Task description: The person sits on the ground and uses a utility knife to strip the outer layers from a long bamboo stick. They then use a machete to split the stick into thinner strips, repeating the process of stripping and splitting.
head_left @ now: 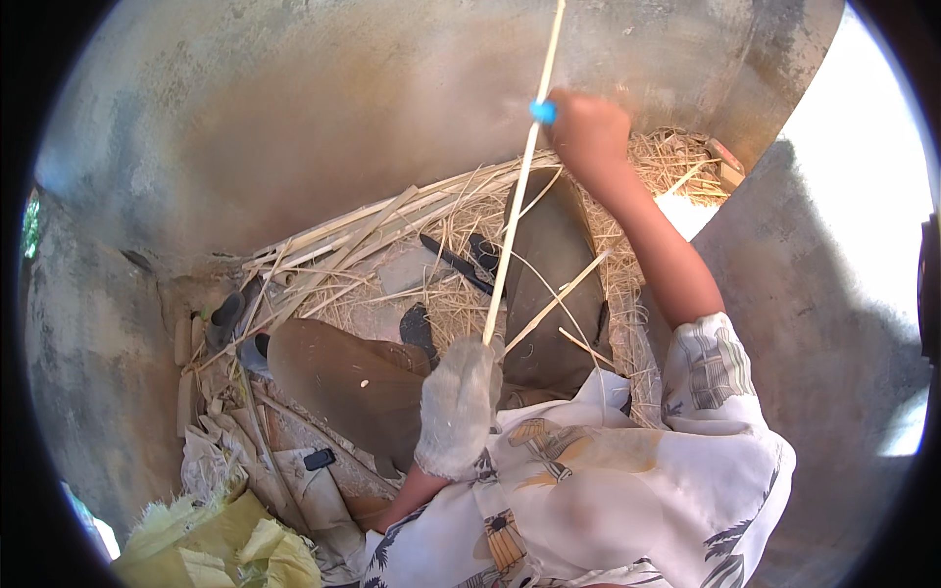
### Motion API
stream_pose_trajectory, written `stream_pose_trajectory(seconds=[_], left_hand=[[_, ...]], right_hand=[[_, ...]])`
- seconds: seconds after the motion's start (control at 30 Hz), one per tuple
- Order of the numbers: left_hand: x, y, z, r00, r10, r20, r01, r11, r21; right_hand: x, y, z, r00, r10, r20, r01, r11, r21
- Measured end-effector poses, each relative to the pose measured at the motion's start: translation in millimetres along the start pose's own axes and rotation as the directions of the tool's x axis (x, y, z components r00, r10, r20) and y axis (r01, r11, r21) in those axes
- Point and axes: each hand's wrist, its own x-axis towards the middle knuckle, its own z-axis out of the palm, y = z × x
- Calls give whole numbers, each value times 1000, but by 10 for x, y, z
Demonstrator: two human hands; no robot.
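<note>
A long pale bamboo strip (513, 227) runs slanting from my lap up past the top edge of the view. My left hand (457, 404), in a whitish cloth glove, is closed round its lower end in front of my chest. Higher up, my right hand (591, 132) is bare and raised, its fingers closed at the strip. A bright blue band or wrap (543, 112) shows at those fingertips, against the strip. The right hand is slightly blurred. Thin split slivers (559, 299) hang across my right leg beside the strip.
Between my bent legs lies a dark, long-bladed tool (456, 263) among shavings (338, 304). Bamboo strips (392, 211) line the wall (294, 118). A small black object (319, 458) and yellow woven sacking (221, 539) are at lower left. Another wall (794, 284) stands close on the right.
</note>
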Motion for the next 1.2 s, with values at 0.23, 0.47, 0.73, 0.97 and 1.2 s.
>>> stream_pose_trajectory(seconds=[0.23, 0.47, 0.73, 0.97, 1.2], left_hand=[[339, 252, -60, 919, -394, -11, 315, 750, -581], [306, 171, 38, 953, -193, -235, 160, 975, -153], [148, 206, 103, 938, 229, -261, -139, 937, 321], [-84, 128, 63, 988, 104, -110, -76, 969, 233], [-70, -38, -1, 997, 71, -41, -66, 991, 119]], right_hand=[[-1264, -740, 0, 913, -407, 9, 392, 886, 246], [-1036, -675, 186, 979, -203, 3, 200, 966, 165], [46, 51, 354, 980, 163, 118, -169, 984, 48], [726, 482, 415, 909, 414, 40, -415, 909, 27], [843, 738, 319, 916, 400, 31, -400, 916, -28]])
